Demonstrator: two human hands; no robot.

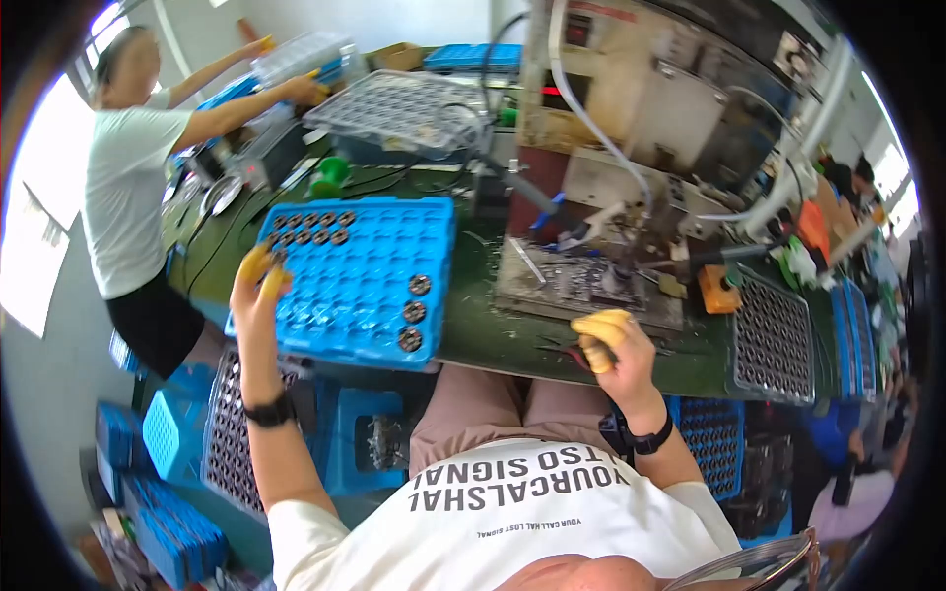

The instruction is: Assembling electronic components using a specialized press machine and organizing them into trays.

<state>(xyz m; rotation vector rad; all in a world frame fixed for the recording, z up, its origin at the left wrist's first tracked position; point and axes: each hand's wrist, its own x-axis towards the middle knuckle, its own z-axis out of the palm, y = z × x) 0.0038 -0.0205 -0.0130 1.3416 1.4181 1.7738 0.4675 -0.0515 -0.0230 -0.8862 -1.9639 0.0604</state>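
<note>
Head camera: the left hand (262,279) was at the left side of the blue tray (370,264), which held small round parts (420,285). Well apart, the right hand (613,345) was near a messy plate (516,289), a big machine (680,103) behind it. Blur hid whether either hand pinched anything. Another person (136,202) reached over beyond the tray.

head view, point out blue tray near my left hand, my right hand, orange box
Blue tray (361,280), head view: bare middle cells.
Right hand (624,352), head view: middle of hand.
Orange box (718,292), head view: side facing you.
</note>
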